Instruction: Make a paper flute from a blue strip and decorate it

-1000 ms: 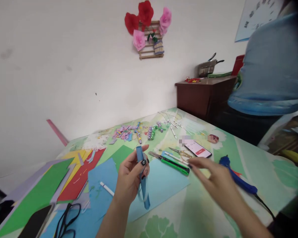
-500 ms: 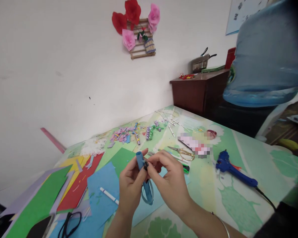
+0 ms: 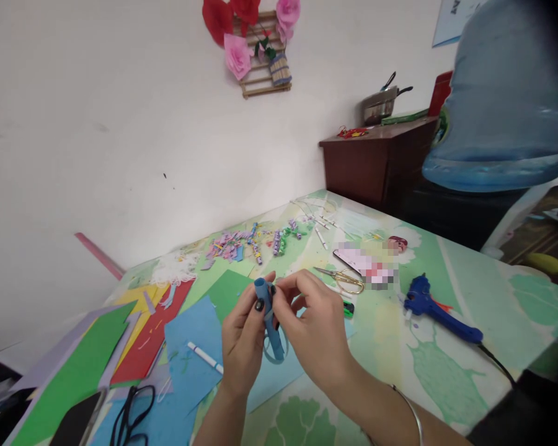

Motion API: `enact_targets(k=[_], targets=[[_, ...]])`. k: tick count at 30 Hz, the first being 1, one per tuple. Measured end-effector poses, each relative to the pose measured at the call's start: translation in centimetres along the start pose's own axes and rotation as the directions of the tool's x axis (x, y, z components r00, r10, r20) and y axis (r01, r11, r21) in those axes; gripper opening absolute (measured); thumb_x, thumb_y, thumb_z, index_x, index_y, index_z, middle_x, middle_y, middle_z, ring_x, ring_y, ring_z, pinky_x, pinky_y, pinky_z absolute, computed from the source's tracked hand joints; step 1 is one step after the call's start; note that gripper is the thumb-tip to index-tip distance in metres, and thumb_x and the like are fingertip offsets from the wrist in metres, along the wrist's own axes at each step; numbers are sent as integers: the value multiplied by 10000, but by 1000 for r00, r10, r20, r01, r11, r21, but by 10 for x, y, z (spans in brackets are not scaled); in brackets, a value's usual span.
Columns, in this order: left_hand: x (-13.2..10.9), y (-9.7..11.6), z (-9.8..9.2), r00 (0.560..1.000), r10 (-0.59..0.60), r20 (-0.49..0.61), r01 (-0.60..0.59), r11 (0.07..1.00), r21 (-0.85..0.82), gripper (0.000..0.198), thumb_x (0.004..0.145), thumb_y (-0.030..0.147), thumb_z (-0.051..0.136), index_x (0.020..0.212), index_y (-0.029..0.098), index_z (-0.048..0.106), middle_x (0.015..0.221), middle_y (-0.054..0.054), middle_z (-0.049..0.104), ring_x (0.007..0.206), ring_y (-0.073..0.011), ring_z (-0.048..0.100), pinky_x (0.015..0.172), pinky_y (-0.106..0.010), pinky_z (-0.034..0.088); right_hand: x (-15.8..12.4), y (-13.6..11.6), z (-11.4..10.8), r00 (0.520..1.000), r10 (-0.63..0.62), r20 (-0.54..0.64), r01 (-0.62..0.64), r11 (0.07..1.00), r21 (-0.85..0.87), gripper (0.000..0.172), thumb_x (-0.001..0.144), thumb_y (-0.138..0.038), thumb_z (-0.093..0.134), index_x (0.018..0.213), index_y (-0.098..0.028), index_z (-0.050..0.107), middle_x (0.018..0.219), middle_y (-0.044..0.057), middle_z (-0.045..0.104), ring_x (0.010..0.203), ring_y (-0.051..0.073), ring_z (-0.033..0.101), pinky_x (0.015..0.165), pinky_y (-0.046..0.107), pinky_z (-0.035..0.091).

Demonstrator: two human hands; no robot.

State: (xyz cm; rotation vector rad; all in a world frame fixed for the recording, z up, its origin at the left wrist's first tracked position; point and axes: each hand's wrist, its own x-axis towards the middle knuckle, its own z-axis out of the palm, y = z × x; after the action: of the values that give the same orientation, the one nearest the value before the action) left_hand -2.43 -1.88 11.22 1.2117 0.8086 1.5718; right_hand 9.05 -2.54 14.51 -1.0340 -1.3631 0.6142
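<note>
My left hand (image 3: 240, 337) is closed around a blue rolled paper tube (image 3: 273, 342), held tilted above the table with its hollow end up. My right hand (image 3: 315, 325) pinches at the tube's right side, beside the left thumb. A narrow light-blue paper strip (image 3: 286, 352) goes round the tube near my fingers and hangs in a loop around its lower end. The right fingertips seem to grip this strip, though the exact contact is hidden. Below lie light-blue paper (image 3: 272, 390) and a green sheet (image 3: 232, 294).
To the left are coloured paper sheets (image 3: 84, 359), a white pen (image 3: 204, 357), black glasses (image 3: 132, 412) and a phone (image 3: 77, 421). Gold-handled scissors (image 3: 348, 282), a green cutter (image 3: 348, 308) and a corded blue glue gun (image 3: 441, 316) lie right. Paper pieces (image 3: 227, 244) lie behind.
My left thumb has moved up and left on the tube, onto its front. The right fingertips have shifted slightly up along its side. The hanging loop has moved up a little.
</note>
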Motion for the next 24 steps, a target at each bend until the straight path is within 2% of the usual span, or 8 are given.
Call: enact_targets(k=[3,8,14,19,24], targets=[[1,0,-1,1000,17,14,-17,999,41,298,849,288,618,1135,235,677,1222,-87,618,1072,-220,588,896,-292,500,2,0,-1,1000,-6,5,7,1000,-29,107,813,-141,534,722,-195,554,728,-15,598,645,111,591,594,222,457],[0,4,0,998,37,54,-39,998,51,270,856,283,612,1113,249,687,1181,-66,633,1037,-197,595,831,-244,520,6,-3,-4,999,1,40,4,994,-110,106,809,-134,546,721,-190,560,712,-4,643,667,133,620,590,227,440],[2,3,-1,995,53,89,-59,996,62,275,848,283,622,1114,259,688,1134,-57,643,997,-175,606,791,-206,519,8,-3,-8,994,-93,52,99,986,-136,125,819,-110,555,731,-184,604,749,6,673,715,140,635,621,229,442],[2,2,-3,995,42,88,-46,998,47,251,835,285,641,1078,291,704,1120,-29,649,923,-135,622,740,-161,516,8,-2,-10,990,-121,66,130,981,-146,127,836,-106,551,775,-177,637,783,20,682,722,136,627,631,228,448],[2,4,-2,995,28,96,-33,998,44,246,828,279,648,1066,283,709,1094,-38,653,927,-154,625,721,-182,523,6,-2,-10,987,-144,67,153,975,-162,121,831,-94,548,790,-174,629,782,14,670,696,123,609,629,222,444]])
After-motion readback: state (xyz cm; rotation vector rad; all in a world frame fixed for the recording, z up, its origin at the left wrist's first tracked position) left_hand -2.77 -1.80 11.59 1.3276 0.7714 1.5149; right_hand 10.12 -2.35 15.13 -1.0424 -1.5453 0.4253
